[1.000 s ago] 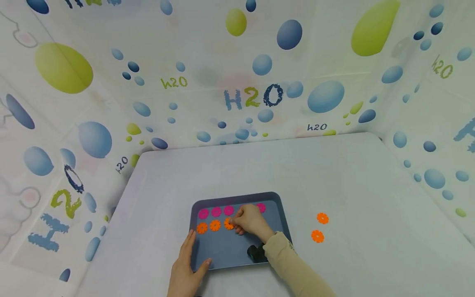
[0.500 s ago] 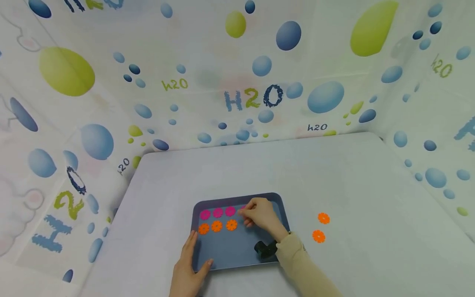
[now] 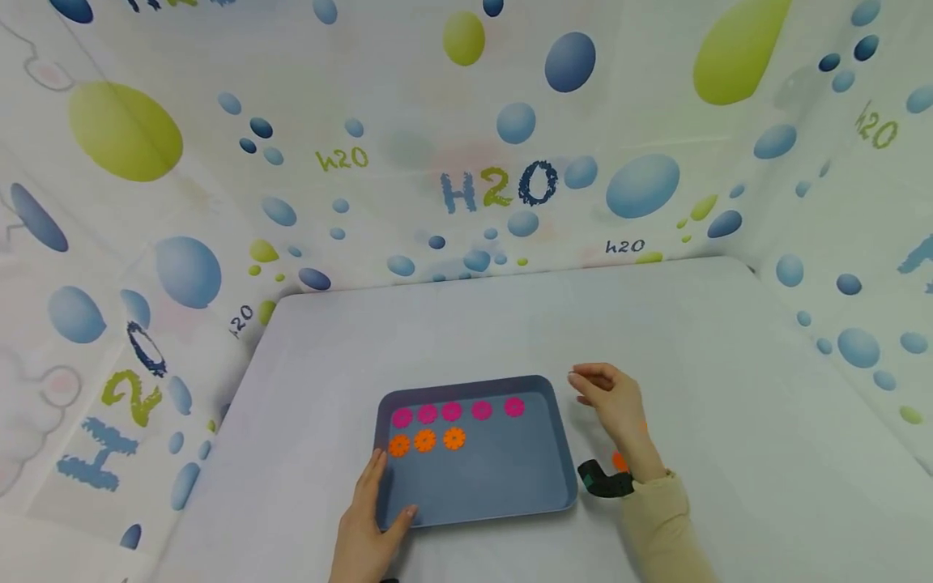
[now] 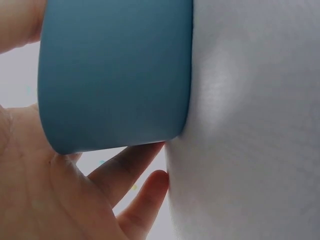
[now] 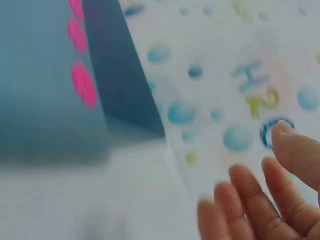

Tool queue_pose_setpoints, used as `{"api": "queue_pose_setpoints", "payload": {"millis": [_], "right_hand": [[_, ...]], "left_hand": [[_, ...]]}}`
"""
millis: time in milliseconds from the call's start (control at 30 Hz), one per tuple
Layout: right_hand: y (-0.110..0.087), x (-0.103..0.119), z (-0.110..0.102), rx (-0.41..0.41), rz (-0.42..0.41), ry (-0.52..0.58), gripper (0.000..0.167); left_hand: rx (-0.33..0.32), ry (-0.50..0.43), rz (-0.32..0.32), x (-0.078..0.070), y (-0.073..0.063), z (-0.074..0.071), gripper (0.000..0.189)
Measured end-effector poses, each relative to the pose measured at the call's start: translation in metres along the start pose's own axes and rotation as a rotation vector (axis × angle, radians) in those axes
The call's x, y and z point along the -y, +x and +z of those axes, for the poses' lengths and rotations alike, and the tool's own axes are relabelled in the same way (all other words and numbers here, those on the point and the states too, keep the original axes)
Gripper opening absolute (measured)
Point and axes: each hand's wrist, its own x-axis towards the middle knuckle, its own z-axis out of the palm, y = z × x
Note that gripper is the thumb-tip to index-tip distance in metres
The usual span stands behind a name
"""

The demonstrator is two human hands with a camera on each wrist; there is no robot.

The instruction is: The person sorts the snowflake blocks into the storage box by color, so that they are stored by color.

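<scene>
A blue-grey rectangular tray (image 3: 503, 482) lies on the white table. Along its far side runs a row of several flat pink discs (image 3: 482, 410). In front of them are three flat orange flower-shaped discs (image 3: 425, 440), at the left. My left hand (image 3: 364, 518) rests around the tray's near left corner, fingers along the left side and thumb over the front rim; its wrist view shows the fingers straight against the outer wall. Right of the tray, my right hand (image 3: 615, 409) hangs above the table, holding nothing, fingers loosely bent. Behind its wrist, an orange disc (image 3: 619, 461) is partly hidden.
A sliver of another orange disc (image 3: 645, 427) shows beside the right hand. A black wrist camera (image 3: 605, 480) sits on the right wrist. White sheets (image 3: 408, 146) printed with blue and green drops stand behind the table and at its sides.
My right hand has let go of the third orange disc in the front row, lifted away and moved right, out past the tray's edge. My left hand stays at the tray corner.
</scene>
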Motion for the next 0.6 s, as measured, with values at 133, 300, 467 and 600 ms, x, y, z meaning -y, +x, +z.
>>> {"api": "queue_pose_setpoints", "payload": {"millis": [133, 300, 467, 600], "right_hand": [[-0.004, -0.011, -0.028, -0.057, 0.035, -0.062, 0.047], [-0.011, -0.023, -0.047, -0.074, 0.081, -0.064, 0.054], [-0.016, -0.031, -0.054, -0.080, 0.124, -0.117, 0.055], [-0.018, -0.035, -0.057, -0.077, 0.144, -0.172, 0.054]], "left_hand": [[0.004, -0.004, -0.003, -0.001, 0.000, 0.000, 0.080], [0.010, -0.003, -0.012, -0.002, 0.001, -0.001, 0.081], [0.032, -0.023, -0.028, -0.004, 0.001, -0.002, 0.081], [0.037, -0.026, -0.028, -0.005, 0.001, -0.002, 0.081]]}}
